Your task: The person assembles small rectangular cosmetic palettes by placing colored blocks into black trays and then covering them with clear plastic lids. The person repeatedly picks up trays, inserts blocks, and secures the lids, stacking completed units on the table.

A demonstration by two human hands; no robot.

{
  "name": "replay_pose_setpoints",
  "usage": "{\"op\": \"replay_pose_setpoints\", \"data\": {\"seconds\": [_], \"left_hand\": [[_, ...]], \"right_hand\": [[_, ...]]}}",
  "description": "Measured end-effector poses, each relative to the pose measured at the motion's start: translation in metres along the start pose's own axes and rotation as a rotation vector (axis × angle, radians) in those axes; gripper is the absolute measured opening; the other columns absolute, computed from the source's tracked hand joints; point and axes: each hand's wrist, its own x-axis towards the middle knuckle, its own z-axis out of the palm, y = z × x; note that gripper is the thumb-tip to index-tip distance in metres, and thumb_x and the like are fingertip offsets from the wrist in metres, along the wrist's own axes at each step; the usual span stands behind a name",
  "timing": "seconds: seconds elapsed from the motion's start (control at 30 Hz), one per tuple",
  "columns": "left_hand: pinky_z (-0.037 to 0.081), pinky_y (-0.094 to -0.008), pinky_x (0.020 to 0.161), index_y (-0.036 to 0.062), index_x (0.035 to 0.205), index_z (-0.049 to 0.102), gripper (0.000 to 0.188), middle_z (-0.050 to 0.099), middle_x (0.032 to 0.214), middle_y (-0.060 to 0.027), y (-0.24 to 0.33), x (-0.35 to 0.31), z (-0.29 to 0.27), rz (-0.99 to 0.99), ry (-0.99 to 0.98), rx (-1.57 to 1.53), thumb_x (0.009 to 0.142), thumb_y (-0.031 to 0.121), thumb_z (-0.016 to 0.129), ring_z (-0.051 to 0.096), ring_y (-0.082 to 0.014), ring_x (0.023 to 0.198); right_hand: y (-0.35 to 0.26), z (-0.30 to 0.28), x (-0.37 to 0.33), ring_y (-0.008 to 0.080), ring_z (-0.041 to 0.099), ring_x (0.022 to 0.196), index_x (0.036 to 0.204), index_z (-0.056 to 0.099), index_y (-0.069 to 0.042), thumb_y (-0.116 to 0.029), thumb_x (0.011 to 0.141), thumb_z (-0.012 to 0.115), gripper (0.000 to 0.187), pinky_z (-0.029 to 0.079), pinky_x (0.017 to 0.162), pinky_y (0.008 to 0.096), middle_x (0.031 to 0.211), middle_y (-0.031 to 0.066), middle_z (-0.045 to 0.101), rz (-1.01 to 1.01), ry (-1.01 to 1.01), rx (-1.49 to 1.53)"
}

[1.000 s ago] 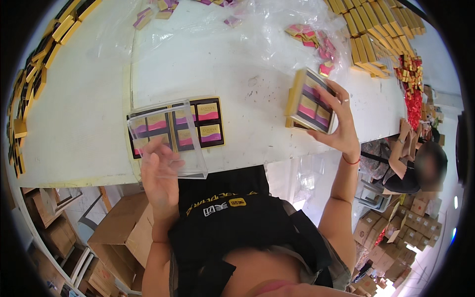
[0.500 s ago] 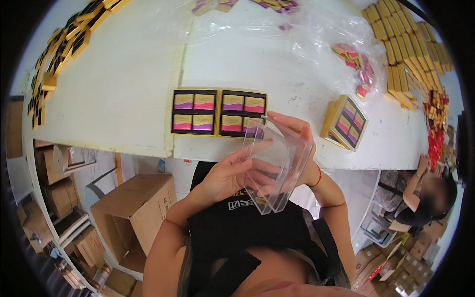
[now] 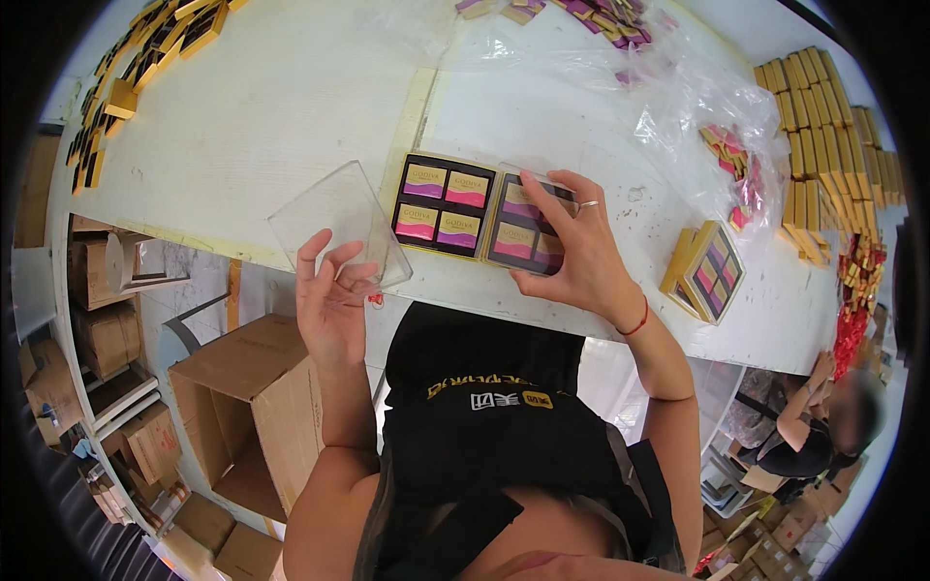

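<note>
Gold boxes (image 3: 814,145) and rumpled clear film (image 3: 668,111) are crowding the far right of the surface (image 3: 291,107). The right hand (image 3: 586,247) is spanning a lid (image 3: 492,237), its fingers partly hiding the right tray's sweets (image 3: 515,240), while the left hand (image 3: 334,300), loosely curled, is holding a tilted clear cover (image 3: 334,208). Adjoining, the left tray (image 3: 443,204) is lying uncovered near the front edge, showing four gold squares (image 3: 423,181) with pink or purple bands.

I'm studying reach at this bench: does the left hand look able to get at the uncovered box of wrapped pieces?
Probably yes: the left hand is close to the uncovered box, and nothing lies over its wrapped pieces. However, the clear lid it holds may hinder picking.
</note>
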Motion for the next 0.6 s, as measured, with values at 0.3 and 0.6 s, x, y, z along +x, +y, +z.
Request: {"op": "replay_pose_setpoints", "data": {"seconds": [0.3, 0.6], "left_hand": [[0.057, -0.0397, 0.077, 0.0082, 0.153, 0.026, 0.060, 0.059, 0.128, -0.0186, 0.002, 0.011, 0.009, -0.041, -0.148, -0.238, 0.105, 0.043, 0.034, 0.064, -0.0353, 0.110], [0.018, -0.0633, 0.114, 0.0257, 0.153, 0.031, 0.065, 0.036, 0.151, -0.0169, -0.013, 0.029, 0.014, -0.192, -0.580, -0.781, 0.099, 0.061, 0.036, 0.022, -0.0444, 0.144]], "right_hand": [[0.012, -0.012, -0.011, 0.0417, 0.037, 0.128, 0.142, 0.052, -0.022, -0.027, 0.063, 0.085, 0.086, 0.043, 0.101, 0.0454, 0.141, 0.0193, 0.037, -0.033, -0.051, 0.011], [0.024, -0.012, -0.021, 0.0423, 0.029, 0.139, 0.146, 0.046, -0.022, -0.029, 0.066, 0.083, 0.088, 0.032, 0.112, 0.0505, 0.155, 0.0154, 0.028, -0.070, -0.093, -0.125]]}}
